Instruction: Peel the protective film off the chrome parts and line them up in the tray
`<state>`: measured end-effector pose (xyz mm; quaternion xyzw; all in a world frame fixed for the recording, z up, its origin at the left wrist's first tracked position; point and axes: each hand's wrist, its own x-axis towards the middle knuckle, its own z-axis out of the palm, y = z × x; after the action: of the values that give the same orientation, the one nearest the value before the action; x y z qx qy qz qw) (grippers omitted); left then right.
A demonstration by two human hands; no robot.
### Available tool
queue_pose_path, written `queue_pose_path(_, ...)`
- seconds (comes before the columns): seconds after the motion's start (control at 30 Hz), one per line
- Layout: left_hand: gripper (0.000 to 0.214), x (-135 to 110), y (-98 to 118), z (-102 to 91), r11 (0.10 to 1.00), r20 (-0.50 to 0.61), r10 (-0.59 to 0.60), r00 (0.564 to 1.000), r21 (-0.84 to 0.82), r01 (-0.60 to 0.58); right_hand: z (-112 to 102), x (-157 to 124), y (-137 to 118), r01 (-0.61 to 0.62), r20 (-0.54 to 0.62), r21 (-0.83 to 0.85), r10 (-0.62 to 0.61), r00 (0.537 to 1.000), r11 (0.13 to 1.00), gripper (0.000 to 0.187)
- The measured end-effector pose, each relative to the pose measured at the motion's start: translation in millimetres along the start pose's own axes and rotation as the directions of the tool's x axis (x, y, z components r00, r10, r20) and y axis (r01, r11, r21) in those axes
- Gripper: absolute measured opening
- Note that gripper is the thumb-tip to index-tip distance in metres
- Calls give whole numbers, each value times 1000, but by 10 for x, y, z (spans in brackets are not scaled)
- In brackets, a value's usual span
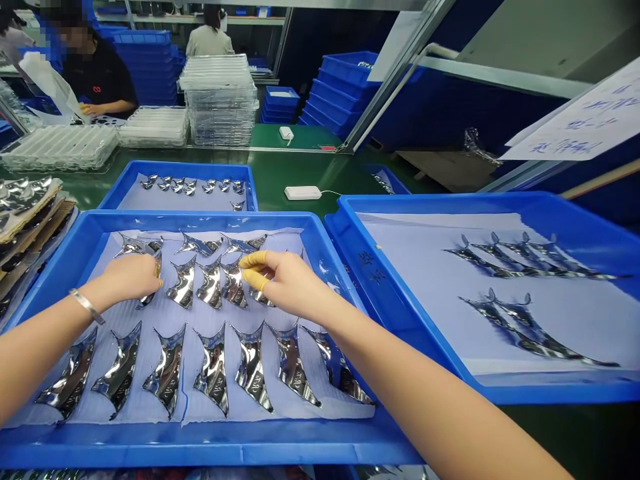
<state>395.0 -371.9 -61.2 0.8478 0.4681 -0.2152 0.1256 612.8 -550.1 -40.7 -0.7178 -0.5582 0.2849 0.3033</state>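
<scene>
Under your hands: a blue plastic tray (200, 443), lined with a blue-grey paper sheet (150, 317), holds mirror-chrome parts (215, 370) in rows, with seven along the near row at 6 o'clock.
Left hand (127, 277): released it isn't; your fingers curl over one held part (145, 300) at about 11 o'clock in the tray, its lower tip showing below them. A silver bangle (87, 305) circles that wrist.
Right hand (287, 283): your thumb and forefinger wear yellow finger cots (253, 261) and sit at the top of a neighbouring part (260, 297), at about 12 o'clock in the tray. You can't tell whether they have closed on it.
Handling: those mirror faces likely mark easily, so hold by the edges with the cots and keep clear of the neighbouring parts.
Beside you: a second blue tray (550, 393) at 3 o'clock holds more chrome parts; a smaller blue tray (175, 167) sits at 12; a stack of parts on brown card (25, 200) lies at 10.
Beyond: the green counter (300, 167) carries a white box (303, 193) and clear plastic trays (217, 100). A co-worker's hand (87, 109) works at 11; blue crates (340, 100) stand at 1, and a handwritten note (575, 123) hangs at 2.
</scene>
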Motion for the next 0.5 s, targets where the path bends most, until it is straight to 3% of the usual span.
queue_pose_path(0.13,29,-13,9,22,998,15,4,1000,69,-5,-178,34,30,-65,-4,-242,66,998,968,22)
queue_pose_path(0.3,24,-184,-125,-26,997,-34,72,997,16,-72,-446,271,159,-181,-83,-514,161,983,838,20)
queue_pose_path(0.5,17,-342,-191,161,949,-194,220,956,-185,-256,-339,583,276,-172,14,-700,254,967,694,20)
